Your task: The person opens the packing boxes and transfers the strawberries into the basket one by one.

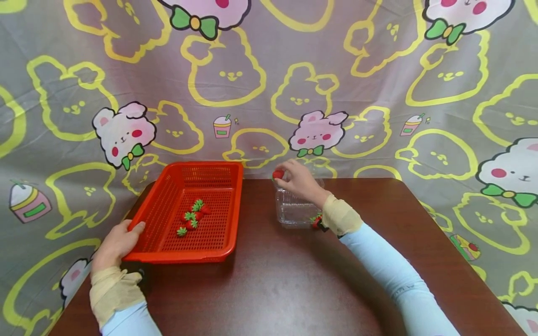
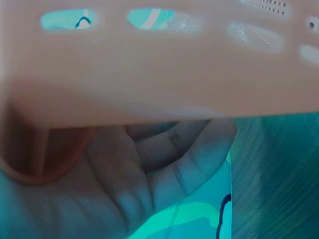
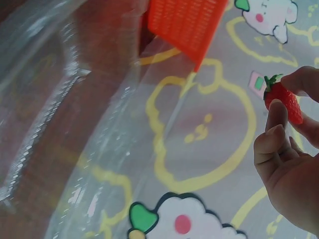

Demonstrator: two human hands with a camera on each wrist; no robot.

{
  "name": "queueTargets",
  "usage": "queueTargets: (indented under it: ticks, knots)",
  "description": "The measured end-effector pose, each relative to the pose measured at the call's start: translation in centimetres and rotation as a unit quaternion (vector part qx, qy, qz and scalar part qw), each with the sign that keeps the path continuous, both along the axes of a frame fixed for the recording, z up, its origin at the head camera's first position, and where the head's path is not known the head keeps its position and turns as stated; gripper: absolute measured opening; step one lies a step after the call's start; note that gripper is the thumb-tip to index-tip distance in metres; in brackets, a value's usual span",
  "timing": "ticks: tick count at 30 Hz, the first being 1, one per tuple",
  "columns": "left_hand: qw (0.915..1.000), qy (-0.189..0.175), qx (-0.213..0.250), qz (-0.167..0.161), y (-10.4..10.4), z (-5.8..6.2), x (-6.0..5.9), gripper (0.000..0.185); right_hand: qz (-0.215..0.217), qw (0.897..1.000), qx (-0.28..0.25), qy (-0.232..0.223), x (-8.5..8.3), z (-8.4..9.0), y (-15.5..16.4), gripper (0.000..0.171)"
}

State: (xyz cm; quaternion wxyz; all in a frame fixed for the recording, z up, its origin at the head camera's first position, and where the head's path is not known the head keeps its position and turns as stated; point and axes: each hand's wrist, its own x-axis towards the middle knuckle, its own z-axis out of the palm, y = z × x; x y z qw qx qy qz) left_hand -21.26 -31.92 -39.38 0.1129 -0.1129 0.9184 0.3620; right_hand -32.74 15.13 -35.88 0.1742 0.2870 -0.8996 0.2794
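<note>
My left hand [image 1: 117,245] grips the near-left corner of a red plastic basket [image 1: 180,256], thumb over the rim. In the left wrist view, the basket's wall [image 2: 149,74] covers part of the curled fingers [image 2: 187,169]. Several strawberries [image 1: 204,209] with green leaves lie inside the basket. My right hand [image 1: 301,182] pinches one strawberry [image 3: 284,102] between thumb and fingers, above the far-left part of a clear plastic box [image 1: 290,214]. Another strawberry [image 1: 317,220] shows at the box's near-right corner, partly hidden by the right wrist.
Both containers are on a dark brown wooden table [image 1: 269,289], the basket left of the box. A patterned cloth [image 1: 252,93] with cartoon animals hangs behind the table and along its sides.
</note>
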Motion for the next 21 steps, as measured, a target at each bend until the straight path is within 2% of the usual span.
queueTargets:
  ticks: [8,12,21]
  knots:
    - [1.0000,-0.002,-0.001,-0.002,-0.1,-0.1,0.0,0.065,0.056,0.997,-0.038,0.034,0.3,1.5,-2.9,0.027]
    - [1.0000,0.000,-0.001,-0.004,0.0,-0.1,0.0,0.066,0.076,0.995,-0.041,0.045,0.5,2.0,-4.8,0.027]
    - [1.0000,-0.002,0.002,-0.001,0.0,-0.1,0.1,0.065,0.108,0.993,-0.049,0.016,0.8,3.6,-9.5,0.027]
